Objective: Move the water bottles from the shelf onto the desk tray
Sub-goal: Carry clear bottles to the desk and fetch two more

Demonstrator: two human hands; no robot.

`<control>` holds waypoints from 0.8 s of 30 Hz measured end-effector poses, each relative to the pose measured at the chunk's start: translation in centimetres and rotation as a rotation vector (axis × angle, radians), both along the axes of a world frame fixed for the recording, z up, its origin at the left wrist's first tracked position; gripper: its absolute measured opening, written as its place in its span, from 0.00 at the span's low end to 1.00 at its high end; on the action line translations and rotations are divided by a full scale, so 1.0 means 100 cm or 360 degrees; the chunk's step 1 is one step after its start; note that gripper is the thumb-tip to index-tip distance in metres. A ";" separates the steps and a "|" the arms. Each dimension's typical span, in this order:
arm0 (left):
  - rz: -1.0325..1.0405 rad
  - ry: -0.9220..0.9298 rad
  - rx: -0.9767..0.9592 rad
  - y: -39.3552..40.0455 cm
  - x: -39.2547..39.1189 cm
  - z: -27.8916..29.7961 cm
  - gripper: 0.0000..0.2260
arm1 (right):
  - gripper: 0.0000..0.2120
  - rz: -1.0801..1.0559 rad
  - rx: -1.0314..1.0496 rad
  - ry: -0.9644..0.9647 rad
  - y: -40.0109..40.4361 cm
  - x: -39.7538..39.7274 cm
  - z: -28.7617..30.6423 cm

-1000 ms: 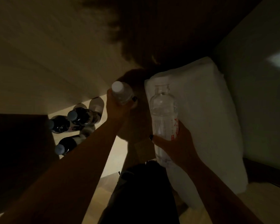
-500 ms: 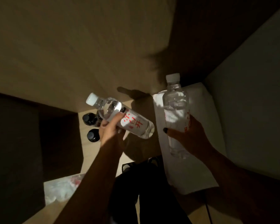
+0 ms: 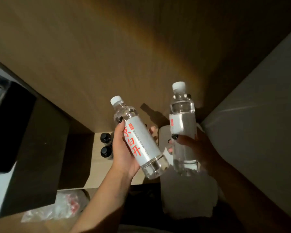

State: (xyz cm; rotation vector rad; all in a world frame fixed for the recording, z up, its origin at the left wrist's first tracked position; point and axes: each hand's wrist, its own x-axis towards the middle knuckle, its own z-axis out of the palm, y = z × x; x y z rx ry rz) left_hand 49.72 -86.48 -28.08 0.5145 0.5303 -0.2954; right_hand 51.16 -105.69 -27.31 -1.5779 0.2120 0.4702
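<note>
My left hand (image 3: 123, 148) grips a clear water bottle (image 3: 138, 138) with a white cap and a white label with red characters, tilted with its cap up and to the left. My right hand (image 3: 191, 148) holds a second water bottle (image 3: 182, 121), nearly upright, white cap on top. Both bottles are in the air in front of a wooden panel (image 3: 107, 56). Two dark-capped bottles (image 3: 105, 145) stand on the light shelf (image 3: 99, 167) below my left hand. No tray can be made out.
A dark box-like object (image 3: 10, 125) sits at the left. Crumpled clear plastic packaging (image 3: 57, 207) lies at the lower left. A white cloth bundle (image 3: 183, 195) is below the bottles, and a pale wall (image 3: 259, 115) rises at the right. The scene is dim.
Both hands have lifted their bottles up and away from the shelf. The left bottle has turned from lying nearly flat to a steeper tilt. The view has risen, so the dark bottles look lower.
</note>
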 end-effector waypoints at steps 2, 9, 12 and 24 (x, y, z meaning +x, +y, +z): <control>-0.0035 -0.0022 -0.0061 0.009 -0.007 0.014 0.22 | 0.35 0.0075 0.0003 -0.0021 0.010 -0.004 0.008; -0.0026 -0.0066 -0.0046 0.057 -0.038 0.035 0.18 | 0.21 0.0388 -0.0093 -0.0089 0.055 -0.026 0.024; 0.0004 -0.0087 0.0114 0.084 -0.056 0.041 0.17 | 0.23 0.0507 -0.0115 -0.0089 0.077 -0.037 0.025; 0.0270 0.0012 0.0290 0.230 -0.190 0.042 0.17 | 0.35 0.0741 -0.0322 -0.0171 0.226 -0.128 0.031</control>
